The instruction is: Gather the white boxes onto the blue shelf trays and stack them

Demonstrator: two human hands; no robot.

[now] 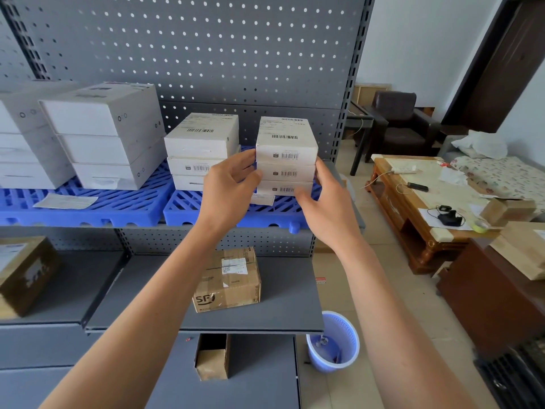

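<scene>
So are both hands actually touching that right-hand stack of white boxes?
Touching. The head view shows the left hand against the right stack on its left side, and the right hand against its right side.

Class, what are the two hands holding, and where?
The left hand and right hand hold the right-hand stack of white boxes by its two sides.
</scene>
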